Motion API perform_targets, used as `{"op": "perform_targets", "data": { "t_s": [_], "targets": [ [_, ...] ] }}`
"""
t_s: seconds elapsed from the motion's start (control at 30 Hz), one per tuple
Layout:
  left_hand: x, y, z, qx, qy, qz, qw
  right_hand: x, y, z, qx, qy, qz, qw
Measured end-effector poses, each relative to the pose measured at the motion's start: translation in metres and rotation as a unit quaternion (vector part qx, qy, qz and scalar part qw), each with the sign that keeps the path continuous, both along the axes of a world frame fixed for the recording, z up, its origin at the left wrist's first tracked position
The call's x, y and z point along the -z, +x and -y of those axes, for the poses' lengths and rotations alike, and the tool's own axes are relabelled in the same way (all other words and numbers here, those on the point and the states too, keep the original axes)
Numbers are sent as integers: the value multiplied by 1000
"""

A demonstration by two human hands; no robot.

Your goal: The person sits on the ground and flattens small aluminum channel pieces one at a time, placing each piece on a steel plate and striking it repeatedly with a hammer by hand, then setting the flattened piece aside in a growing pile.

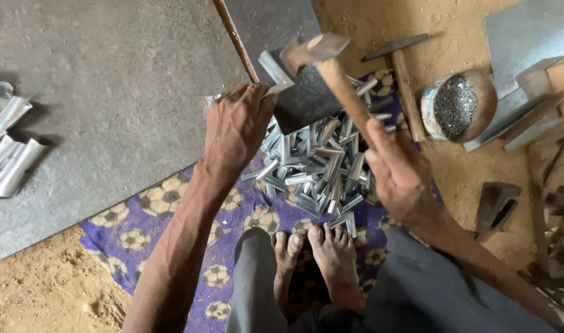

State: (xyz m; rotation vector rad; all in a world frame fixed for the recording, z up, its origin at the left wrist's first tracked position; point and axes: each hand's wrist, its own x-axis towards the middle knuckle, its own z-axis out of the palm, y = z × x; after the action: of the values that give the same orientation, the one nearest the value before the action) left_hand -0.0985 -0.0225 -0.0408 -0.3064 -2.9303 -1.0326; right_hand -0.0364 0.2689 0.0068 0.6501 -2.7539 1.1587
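Two hands work over a dark block (pixel 303 102): left hand (pixel 235 129) pinches a metal strip (pixel 274 73) there, right hand (pixel 400 176) grips a raised hammer (pixel 331 65), with folded metal pieces (pixel 316 169) heaped between them.

two hammers (pixel 331 68); one tin bowl (pixel 457 106); two bare feet (pixel 319 253)

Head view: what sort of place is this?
Likely an informal floor-level metalworking spot, outdoors or open-sided: a pile of small folded shiny sheet-metal pieces on a purple patterned cloth, bare sandy ground, and a wooden-handled hammer in the right hand.
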Motion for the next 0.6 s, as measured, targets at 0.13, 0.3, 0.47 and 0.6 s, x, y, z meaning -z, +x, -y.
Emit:
{"op": "perform_targets", "data": {
  "t_s": [0.13,0.3,0.47,0.6],
  "targets": [
    [6,4,1,8,-31,-66,997,18,8,-5,-1,4,44,999],
    [10,10,0,-29,85,29,996,29,9,-9,34,15,72,997],
    [20,-11,4,-139,179,109,968,21,20,-14,24,17,15,999],
    [24,-19,10,-130,34,89,987,21,24,-20,33,56,-60,996]
  ]
}}
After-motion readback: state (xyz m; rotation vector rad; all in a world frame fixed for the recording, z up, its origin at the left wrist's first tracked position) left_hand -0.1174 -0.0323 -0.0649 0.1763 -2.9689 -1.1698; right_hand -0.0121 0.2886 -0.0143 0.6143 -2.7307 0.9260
